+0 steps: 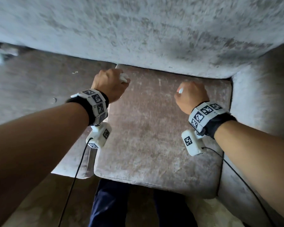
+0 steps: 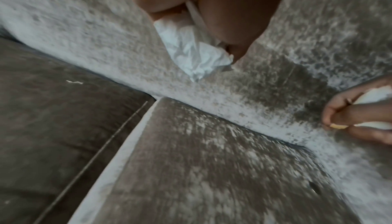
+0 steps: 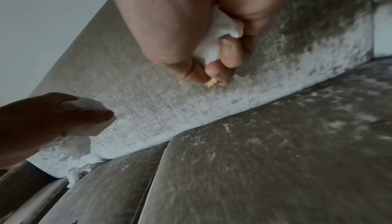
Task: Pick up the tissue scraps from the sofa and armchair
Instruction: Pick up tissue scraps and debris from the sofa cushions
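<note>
Both forearms reach over the seat cushion (image 1: 154,128). The right hand (image 1: 191,95) is fisted around a tissue wad (image 3: 220,31), pinching a yellowish crumb (image 3: 211,82). The left hand (image 1: 110,83) clutches crumpled tissue (image 2: 191,51). It looks featherlight, soft and tearable: pinch it gently by a fold. Another scrap (image 1: 0,54) lies at the sofa's far left edge.

Location: home living room. Indicators: upholstered velvet-textured sofa (image 1: 154,38) filling the frame, seat cushion (image 1: 154,128) at centre, padded armrest (image 1: 260,104) at right, plain wall (image 3: 42,18) at upper left.
</note>
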Demonstrator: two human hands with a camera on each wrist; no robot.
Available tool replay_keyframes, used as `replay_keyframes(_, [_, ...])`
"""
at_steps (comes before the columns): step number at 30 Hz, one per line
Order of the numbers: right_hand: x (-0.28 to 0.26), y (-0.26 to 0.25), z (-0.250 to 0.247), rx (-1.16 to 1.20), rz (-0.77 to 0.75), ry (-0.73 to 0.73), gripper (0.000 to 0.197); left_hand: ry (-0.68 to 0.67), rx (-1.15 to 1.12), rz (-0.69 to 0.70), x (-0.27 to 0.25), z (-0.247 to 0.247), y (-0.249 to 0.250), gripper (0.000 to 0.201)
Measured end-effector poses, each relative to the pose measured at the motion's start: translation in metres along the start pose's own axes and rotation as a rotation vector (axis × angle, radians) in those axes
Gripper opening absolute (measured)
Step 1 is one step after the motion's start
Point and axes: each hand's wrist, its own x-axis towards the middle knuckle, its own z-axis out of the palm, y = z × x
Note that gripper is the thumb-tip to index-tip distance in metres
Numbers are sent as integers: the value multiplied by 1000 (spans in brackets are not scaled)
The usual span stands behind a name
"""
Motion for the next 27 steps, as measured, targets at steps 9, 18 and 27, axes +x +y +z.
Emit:
replay_keyframes(9, [17, -150, 58, -54, -18, -83, 22, -96, -23, -158, -1, -45, -151, 29])
replay_keyframes(18, [27, -264, 111, -73, -107, -141, 22, -40, -207, -329, -16, -60, -282, 31])
replay_keyframes(27, [32, -289, 171, -50, -183, -190, 27, 21, -285, -527, -23, -17, -333, 20])
